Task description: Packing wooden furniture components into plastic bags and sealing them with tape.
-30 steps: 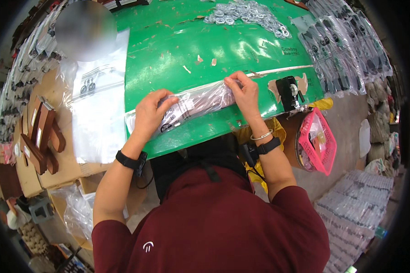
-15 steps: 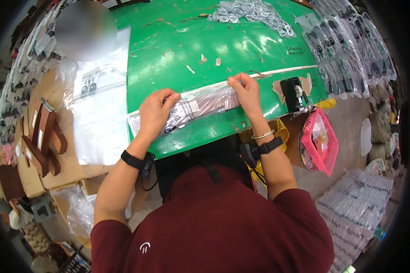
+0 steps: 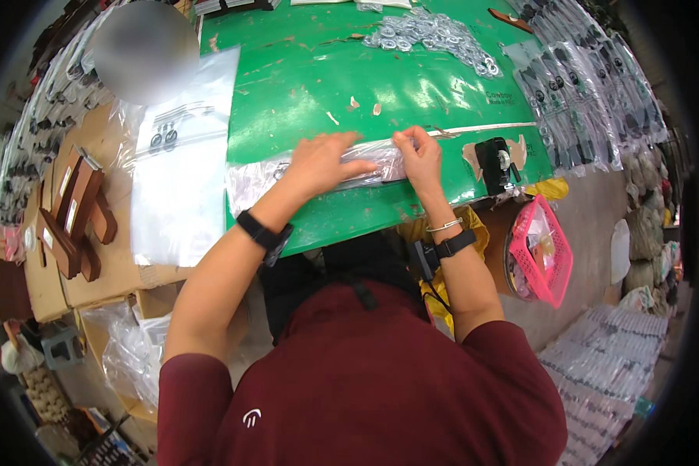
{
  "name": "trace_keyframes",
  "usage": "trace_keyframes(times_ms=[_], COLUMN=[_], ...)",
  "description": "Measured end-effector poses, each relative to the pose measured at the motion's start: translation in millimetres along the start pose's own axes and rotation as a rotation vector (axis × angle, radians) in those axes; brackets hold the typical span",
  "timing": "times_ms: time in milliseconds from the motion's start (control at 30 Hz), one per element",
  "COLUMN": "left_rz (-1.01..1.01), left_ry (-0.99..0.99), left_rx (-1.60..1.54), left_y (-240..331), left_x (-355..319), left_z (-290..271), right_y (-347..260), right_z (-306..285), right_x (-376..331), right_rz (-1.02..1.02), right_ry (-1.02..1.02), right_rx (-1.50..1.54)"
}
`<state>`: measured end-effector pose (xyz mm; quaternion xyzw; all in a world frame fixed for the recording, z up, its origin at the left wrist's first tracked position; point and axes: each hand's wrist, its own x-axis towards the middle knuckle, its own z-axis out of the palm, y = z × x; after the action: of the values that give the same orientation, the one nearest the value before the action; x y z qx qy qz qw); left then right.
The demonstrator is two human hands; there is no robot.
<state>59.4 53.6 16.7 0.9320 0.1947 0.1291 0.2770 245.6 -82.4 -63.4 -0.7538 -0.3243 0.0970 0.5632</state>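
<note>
A long clear plastic bag with a flat brownish piece inside lies across the front of the green table. Flat on the middle of this bag rests my left hand, its fingers stretched out and the thumb apart. At the bag's right end, my right hand has thumb and fingers pinched on the plastic. The left hand covers part of what is in the bag. Left of it lies a stack of flat clear plastic bags with dark printed marks.
Small bagged rings are heaped at the table's far side. A black phone-like device lies at the right edge, above a pink basket. Brown wooden pieces rest on cardboard at left. Filled bags hang over the right side.
My left hand has moved right along the bag, from pinching near its left part to lying flat over its middle. My right hand stays at the right end.
</note>
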Motion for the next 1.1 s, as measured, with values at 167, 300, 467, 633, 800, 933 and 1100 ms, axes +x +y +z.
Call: trace_keyframes(times_ms=[167,300,467,633,800,933,1100], left_rz=[-0.063,-0.048,-0.03,0.062,0.195,0.223,0.172], left_ry=[-0.381,-0.437,-0.433,-0.155,0.118,0.185,0.138], left_rx=[-0.021,0.005,-0.063,0.035,0.224,0.269,0.239], left_y=[7,10,24,45,56,56,55], left_x=[33,43,43,17,-6,-10,-12], left_z=[-1,4,2,8,22,34,31], right_y=[-7,-16,-45,-50,-49,-31,-26], right_z=[6,3,0,-10,-20,-17,-16], right_x=[-7,-19,-26,-35,-53,-57,-58], right_rz=[0.017,0.012,-0.053,-0.088,-0.169,-0.183,-0.009], right_ry=[0.021,0.069,0.089,0.059,0.065,0.135,0.027], right_rx=[0.146,0.336,0.421,0.383,0.36,0.356,0.379])
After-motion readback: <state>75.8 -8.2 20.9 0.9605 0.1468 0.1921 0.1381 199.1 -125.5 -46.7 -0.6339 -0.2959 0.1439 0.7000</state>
